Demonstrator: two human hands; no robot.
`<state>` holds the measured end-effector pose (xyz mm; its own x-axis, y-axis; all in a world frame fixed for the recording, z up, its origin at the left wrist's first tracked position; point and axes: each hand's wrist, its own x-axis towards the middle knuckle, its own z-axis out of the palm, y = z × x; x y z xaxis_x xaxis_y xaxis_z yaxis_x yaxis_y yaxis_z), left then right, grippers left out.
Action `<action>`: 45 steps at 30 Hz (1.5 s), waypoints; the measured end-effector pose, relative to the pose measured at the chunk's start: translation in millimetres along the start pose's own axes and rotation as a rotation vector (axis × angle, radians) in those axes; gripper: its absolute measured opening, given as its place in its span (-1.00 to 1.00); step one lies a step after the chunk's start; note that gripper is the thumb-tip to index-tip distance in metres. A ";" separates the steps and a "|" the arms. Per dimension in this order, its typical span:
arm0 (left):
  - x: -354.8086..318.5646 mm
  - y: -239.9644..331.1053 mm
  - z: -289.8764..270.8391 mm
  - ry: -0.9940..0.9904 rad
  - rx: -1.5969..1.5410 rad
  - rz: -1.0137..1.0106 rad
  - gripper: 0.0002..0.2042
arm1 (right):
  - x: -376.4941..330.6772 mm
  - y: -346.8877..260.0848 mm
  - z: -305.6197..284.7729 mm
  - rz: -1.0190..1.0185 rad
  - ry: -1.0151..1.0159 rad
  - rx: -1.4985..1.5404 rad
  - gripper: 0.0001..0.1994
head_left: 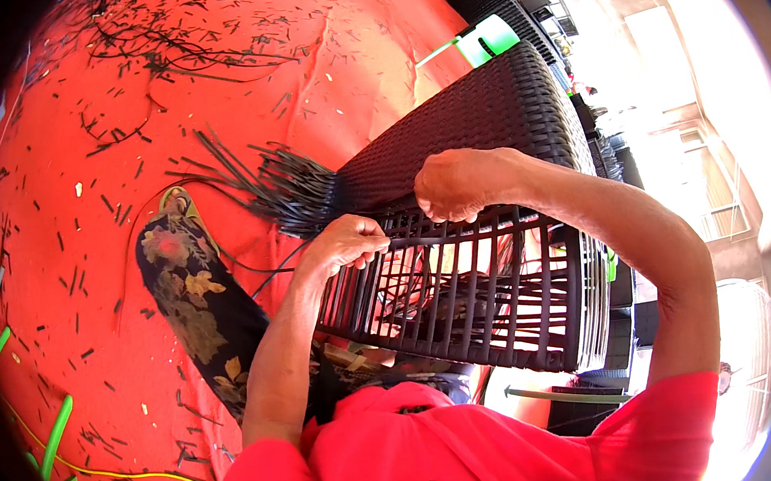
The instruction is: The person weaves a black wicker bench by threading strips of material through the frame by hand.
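Observation:
A dark brown wicker piece (475, 109) lies in front of me, closely woven on its far part. Its near side is an open lattice (462, 307) of crossing strips. My left hand (350, 243) is closed at the lattice's upper left edge, pinching a dark flat weaving strip (421, 239) that runs right along that edge. My right hand (458, 186) is curled shut just above the strip, against the dense weave; its fingertips point down and what they hold is hidden. A thick bundle of loose strip ends (297, 189) fans out left of the weave.
Strip scraps and tangled long strips (158, 55) litter the red floor sheet (241, 99). My leg in flowered trousers (192, 290) stretches out at left. A green and white flat object (488, 41) sits behind the wicker piece. Green tubes (57, 438) lie at lower left.

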<state>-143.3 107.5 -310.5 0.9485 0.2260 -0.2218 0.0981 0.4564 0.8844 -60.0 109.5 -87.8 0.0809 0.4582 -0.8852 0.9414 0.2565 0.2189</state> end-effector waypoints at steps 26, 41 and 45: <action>10.4 -4.9 41.3 -0.492 -0.457 0.002 -0.68 | 41.3 -2.1 22.6 0.117 -0.267 0.080 -0.90; 4.2 -7.2 -9.6 -0.231 -0.254 0.177 -0.87 | 49.1 -2.3 42.0 0.061 -0.143 0.474 -0.78; 3.7 -8.8 -14.1 -0.279 -0.265 0.160 -0.84 | 54.7 1.0 50.4 0.070 -0.236 0.737 -0.84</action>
<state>-144.9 116.5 -324.9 0.9943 0.0867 0.0624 -0.1039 0.6484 0.7541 -38.1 92.0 -156.7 0.1377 0.2383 -0.9614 0.8995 -0.4364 0.0206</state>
